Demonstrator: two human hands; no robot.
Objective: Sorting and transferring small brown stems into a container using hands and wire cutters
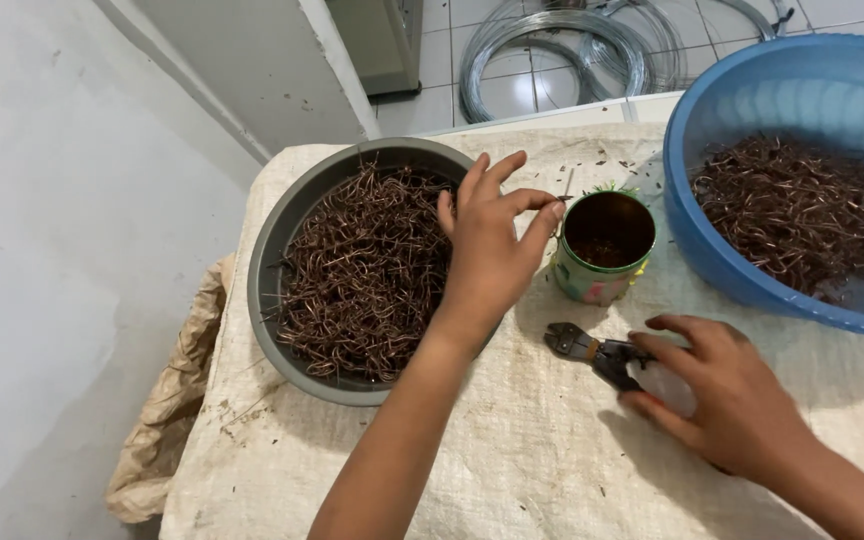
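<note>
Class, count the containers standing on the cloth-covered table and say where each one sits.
3. A grey basin of bent wire pieces on the left, a small tin can in the middle, and a blue basin at the right, partly cut off by the frame.

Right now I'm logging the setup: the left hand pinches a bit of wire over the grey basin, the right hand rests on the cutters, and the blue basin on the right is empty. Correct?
Not quite. The head view shows the blue basin holding a heap of brown wire pieces, not empty. The rest stands: the left hand pinches a wire bit by the grey basin, and the right hand rests on the cutters.

Home workshop: wire coils (552, 50), cutters (592, 352), sackcloth-covered table (512, 450)
</note>
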